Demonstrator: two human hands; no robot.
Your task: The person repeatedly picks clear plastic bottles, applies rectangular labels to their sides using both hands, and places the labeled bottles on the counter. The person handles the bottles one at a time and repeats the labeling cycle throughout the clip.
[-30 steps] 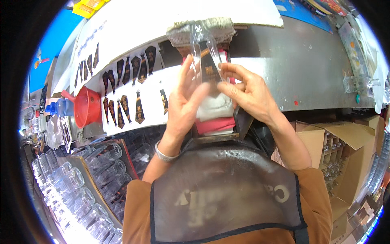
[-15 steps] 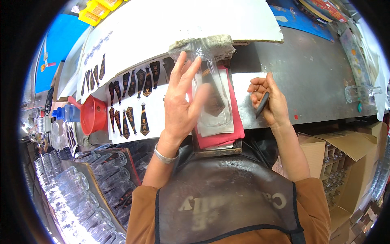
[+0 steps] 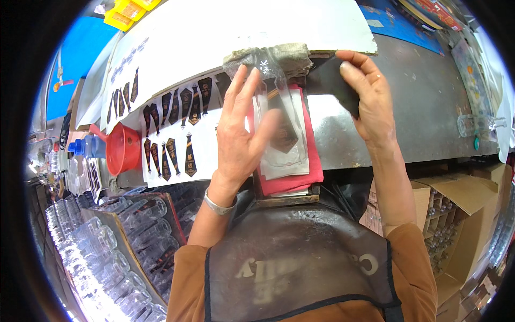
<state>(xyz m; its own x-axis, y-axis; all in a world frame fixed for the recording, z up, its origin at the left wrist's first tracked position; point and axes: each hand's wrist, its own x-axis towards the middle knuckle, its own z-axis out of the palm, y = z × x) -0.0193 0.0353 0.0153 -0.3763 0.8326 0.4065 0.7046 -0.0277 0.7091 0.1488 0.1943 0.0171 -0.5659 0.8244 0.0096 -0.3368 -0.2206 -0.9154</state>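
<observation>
A clear glass bottle lies on a pad of white and pink cloth, its narrower end on a rolled greyish cloth. A black tie-shaped decal with an orange stripe shows on the bottle. My left hand is open at the bottle's left side, fingers stretched away from me and the thumb blurred over the glass; whether it presses on the glass I cannot tell. Right of the bottle, my right hand is closed on a thin, dark, flat scraper, raised above the bench.
Several tie decals lie on white sheets at left, beside a red plastic dipper and a blue-capped bottle. Crates of glass bottles stand lower left. An open cardboard box with dividers stands lower right. A white board spans the back.
My right hand has moved up and away from me and turned the dark scraper so its flat face shows. The left hand and the bottle have stayed nearly in place.
</observation>
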